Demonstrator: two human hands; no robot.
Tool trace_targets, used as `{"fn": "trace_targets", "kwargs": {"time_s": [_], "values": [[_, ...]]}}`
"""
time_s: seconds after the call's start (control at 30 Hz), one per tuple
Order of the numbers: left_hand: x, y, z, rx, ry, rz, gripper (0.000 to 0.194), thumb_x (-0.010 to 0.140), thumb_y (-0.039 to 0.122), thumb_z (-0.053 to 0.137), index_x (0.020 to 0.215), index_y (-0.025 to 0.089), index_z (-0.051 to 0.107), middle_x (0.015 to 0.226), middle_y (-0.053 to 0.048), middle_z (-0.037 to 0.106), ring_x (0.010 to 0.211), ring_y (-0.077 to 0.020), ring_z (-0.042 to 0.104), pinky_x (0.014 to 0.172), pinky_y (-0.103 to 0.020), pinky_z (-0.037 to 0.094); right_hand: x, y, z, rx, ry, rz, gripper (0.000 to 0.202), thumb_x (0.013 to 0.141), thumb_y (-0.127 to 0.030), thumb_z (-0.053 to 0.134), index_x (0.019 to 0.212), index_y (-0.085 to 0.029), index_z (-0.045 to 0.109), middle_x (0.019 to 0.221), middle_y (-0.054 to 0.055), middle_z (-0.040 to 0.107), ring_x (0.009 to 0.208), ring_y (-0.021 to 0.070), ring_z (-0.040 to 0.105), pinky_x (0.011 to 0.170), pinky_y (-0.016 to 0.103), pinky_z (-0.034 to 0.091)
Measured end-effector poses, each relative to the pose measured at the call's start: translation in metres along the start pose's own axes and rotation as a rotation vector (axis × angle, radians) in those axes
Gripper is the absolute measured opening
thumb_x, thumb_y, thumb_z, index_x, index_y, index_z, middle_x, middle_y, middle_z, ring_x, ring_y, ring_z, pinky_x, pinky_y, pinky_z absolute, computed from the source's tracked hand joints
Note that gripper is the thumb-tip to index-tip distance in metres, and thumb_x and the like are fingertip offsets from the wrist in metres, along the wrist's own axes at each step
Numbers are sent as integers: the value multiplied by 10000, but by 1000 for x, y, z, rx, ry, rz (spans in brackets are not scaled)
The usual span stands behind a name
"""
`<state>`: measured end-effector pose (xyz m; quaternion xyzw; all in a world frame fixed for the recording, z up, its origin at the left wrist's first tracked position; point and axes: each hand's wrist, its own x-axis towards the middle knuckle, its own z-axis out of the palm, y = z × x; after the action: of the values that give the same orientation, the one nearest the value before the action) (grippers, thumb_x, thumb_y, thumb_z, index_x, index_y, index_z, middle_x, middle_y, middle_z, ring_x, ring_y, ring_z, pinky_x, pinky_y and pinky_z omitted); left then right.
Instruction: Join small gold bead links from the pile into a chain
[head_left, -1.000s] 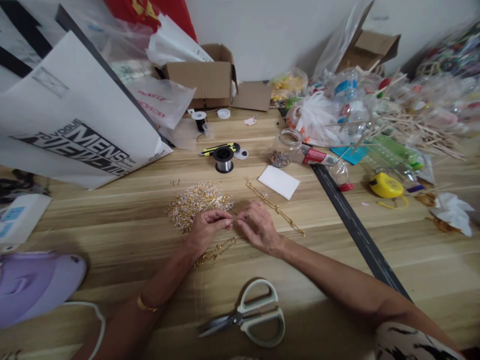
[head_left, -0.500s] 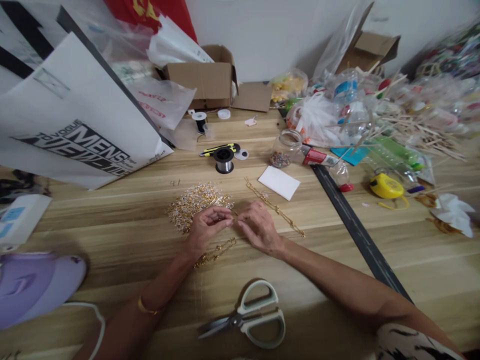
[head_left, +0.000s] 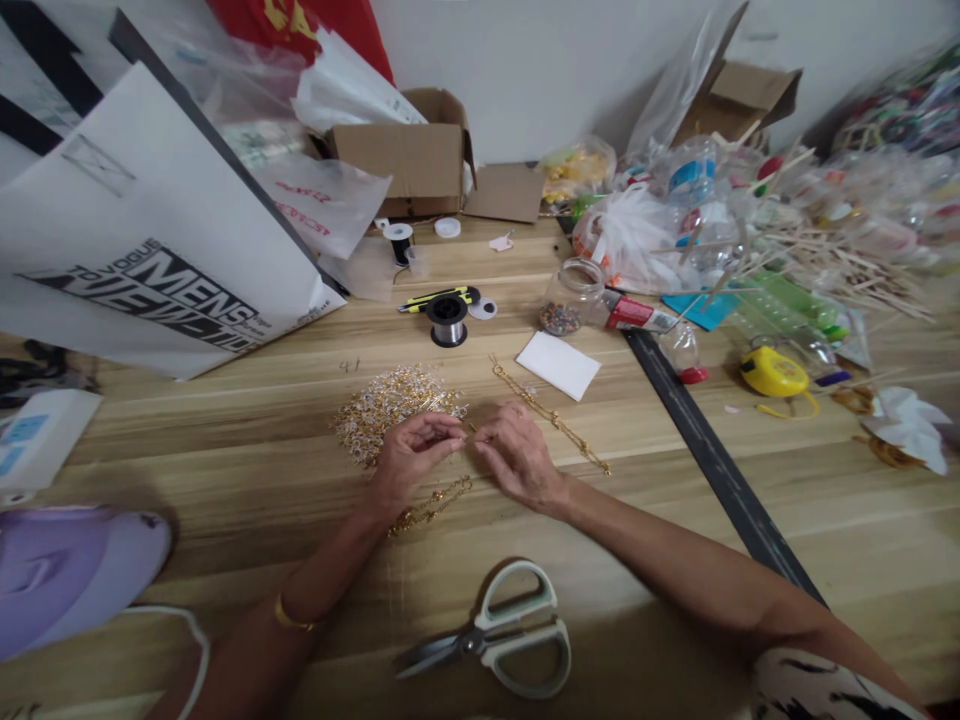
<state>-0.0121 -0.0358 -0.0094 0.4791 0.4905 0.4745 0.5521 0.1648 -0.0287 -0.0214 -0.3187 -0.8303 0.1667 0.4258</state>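
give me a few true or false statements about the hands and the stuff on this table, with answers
1. Both hands, left hand and right hand, meet over a small gold piece beside the pile of gold beads. True.
2. The scissors are in the right hand. False: they lie on the table, nearer the person than the hands.
3. A gold chain lies past the right hand. True.
4. The glass jar stands upright. False: it lies on its side.
5. The spool sits beyond the bead pile. True.
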Motion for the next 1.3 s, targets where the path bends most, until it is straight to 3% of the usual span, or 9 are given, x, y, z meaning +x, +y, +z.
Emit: {"fn": "trace_targets", "kwargs": {"time_s": [0.73, 1.3], "values": [[-4, 1, 3, 139, 6, 109, 227, 671, 182, 701, 887, 139, 645, 785, -38, 706, 741, -141, 669, 749, -253, 538, 0, 1, 1, -14, -17, -4, 68, 873, -161, 458, 851, -183, 518, 774, 41, 577, 764, 168, 489, 810, 360, 369], [-1, -3, -1, 39, -28, 4, 196, 643, 194, 738, 821, 153, 665, 743, -22, 721, 705, -138, 669, 698, -233, 535, 0, 2, 1, 0, -7, -17, 66, 862, -144, 491, 885, -189, 535, 805, 37, 598, 778, 162, 516, 836, 367, 368]]}}
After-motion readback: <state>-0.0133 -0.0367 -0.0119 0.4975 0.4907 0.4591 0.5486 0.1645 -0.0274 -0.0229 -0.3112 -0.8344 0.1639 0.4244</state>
